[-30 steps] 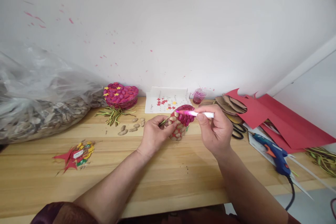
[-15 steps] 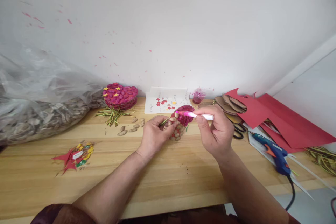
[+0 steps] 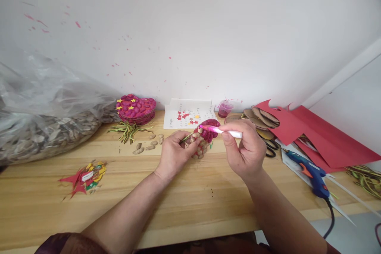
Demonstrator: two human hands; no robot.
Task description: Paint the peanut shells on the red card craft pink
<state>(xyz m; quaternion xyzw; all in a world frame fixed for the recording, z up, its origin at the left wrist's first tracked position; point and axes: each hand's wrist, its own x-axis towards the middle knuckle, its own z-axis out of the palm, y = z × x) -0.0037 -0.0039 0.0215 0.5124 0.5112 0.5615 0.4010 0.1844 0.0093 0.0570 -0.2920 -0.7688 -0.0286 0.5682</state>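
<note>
My left hand (image 3: 176, 151) is closed on the edge of a peanut-covered craft piece (image 3: 210, 134), holding it above the table. Its far part is magenta, while the peanuts nearer me keep their tan shells. In my right hand (image 3: 245, 149) is a white-handled paintbrush (image 3: 230, 132), pinched between thumb and fingers. The pink-stained tip touches peanuts near the top left of the piece. Behind, a small clear cup (image 3: 225, 109) contains magenta paint. Several loose peanuts (image 3: 150, 147) lie left of my left hand.
Finished-looking magenta peanut pieces (image 3: 137, 108) are stacked at the back left beside a big plastic bag (image 3: 53, 127) of peanuts. White paper (image 3: 172, 121) bears small stars. To the right are red paper (image 3: 336, 139), black-handled scissors (image 3: 270, 150) and a blue glue gun (image 3: 315, 176). Scraps (image 3: 85, 178) lie front left.
Almost nothing differs. The brush tip stays against the same part of the peanut piece, and both hands have shifted only very slightly.
</note>
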